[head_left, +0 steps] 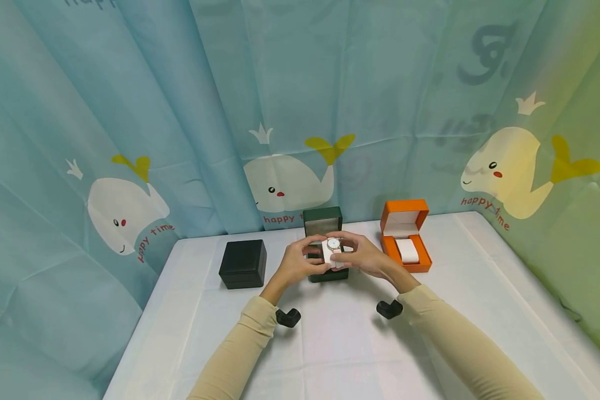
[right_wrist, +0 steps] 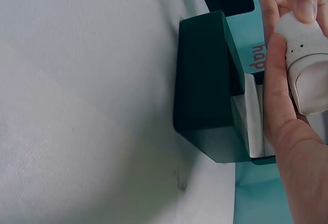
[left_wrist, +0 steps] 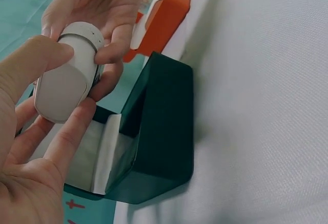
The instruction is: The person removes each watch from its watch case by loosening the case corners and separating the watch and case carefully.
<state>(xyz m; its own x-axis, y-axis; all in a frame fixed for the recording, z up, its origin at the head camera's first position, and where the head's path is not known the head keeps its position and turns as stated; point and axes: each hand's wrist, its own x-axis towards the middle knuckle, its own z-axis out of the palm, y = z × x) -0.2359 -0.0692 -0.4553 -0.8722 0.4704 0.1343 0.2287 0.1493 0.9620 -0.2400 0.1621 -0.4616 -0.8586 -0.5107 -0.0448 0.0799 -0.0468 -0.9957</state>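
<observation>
A wristwatch (head_left: 333, 244) with a round white dial and a pale strap is wrapped around a white cushion (left_wrist: 59, 93). My left hand (head_left: 296, 262) holds the cushion from the left, thumb and fingers at its sides. From the other side my right hand (head_left: 367, 256) grips the same watch and cushion. In the right wrist view, small holes show in the pale strap (right_wrist: 302, 45). Directly beneath both hands stands an open green box (left_wrist: 164, 126), its lid raised at the back and a pale lining inside. The hands partly cover that box in the head view.
To the left sits a closed black box (head_left: 243, 264). An open orange box (head_left: 423, 266) holding a white cushion (head_left: 407, 251) stands to the right. All are on a white-covered table (head_left: 340, 355), with a whale-print curtain (head_left: 290, 183) behind.
</observation>
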